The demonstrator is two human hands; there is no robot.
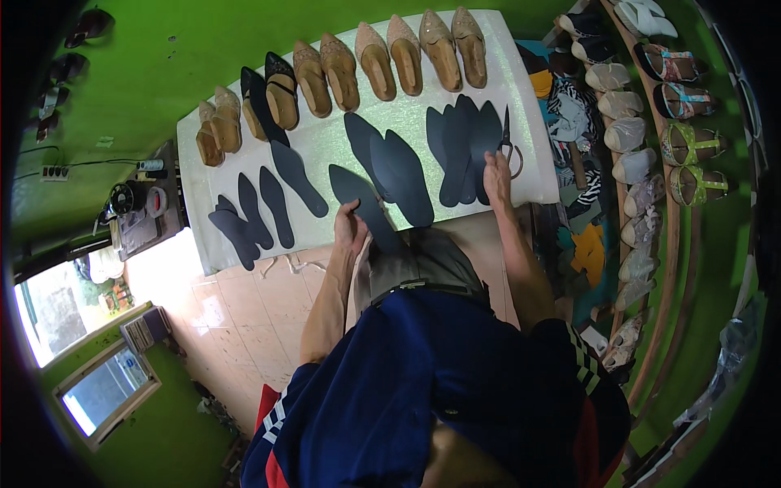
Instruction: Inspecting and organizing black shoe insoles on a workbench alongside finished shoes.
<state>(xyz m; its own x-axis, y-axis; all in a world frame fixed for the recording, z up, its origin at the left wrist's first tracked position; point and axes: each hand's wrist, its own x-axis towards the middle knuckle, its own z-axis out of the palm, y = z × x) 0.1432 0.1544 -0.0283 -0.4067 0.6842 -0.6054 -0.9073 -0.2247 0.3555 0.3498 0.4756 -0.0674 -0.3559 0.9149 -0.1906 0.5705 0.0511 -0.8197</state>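
Observation:
My left hand (pixel 350 228) pinches the edge of a dark shoe insole (pixel 364 203), whose heel end reaches over the table's near edge toward my lap. At the right, the fingers of my right hand (pixel 497 183) are closed at the lower part of another dark insole (pixel 488 126), the rightmost of an overlapping group (pixel 455 154). Right beside that hand lies a pair of scissors (pixel 516 163) with dark blades pointing away from me. Between my hands, more dark insoles (pixel 403 175) overlap on the white table (pixel 325 134).
Along the table's far side stands a row of pointed slip-on shoes (pixel 374 65) on wooden lasts. Loose dark insoles (pixel 275 207) lie at the left. Racks of shoes and sandals (pixel 691 146) line the right wall, with fabric scraps (pixel 573 114) beside the table. A small fan (pixel 124 198) stands far left.

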